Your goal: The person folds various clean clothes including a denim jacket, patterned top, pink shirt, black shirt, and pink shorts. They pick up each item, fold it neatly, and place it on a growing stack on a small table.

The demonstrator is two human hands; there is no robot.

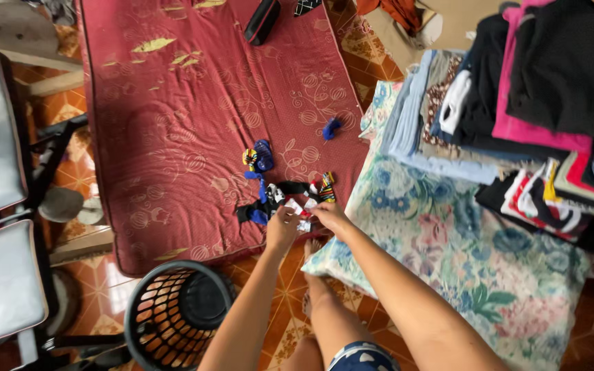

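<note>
The fingers of both hands pinch a small white and red sock (pixel 300 208), though the cloth is too small to be sure it is a single one. The left hand (pixel 282 227) grips its near-left edge and the right hand (pixel 329 215) its right side, just above the near edge of the red patterned mattress (pixel 173 137). Touching it on the left lies a heap of black and blue socks (pixel 264 200), with a striped sock (pixel 325 186) just beyond. A rolled blue and yellow pair (pixel 258 157) and a blue sock (pixel 331 128) sit farther off. Right, folded clothes (pixel 517 103) rest on a floral mattress (pixel 462 254); near left stands a black laundry basket (pixel 177 316).
</note>
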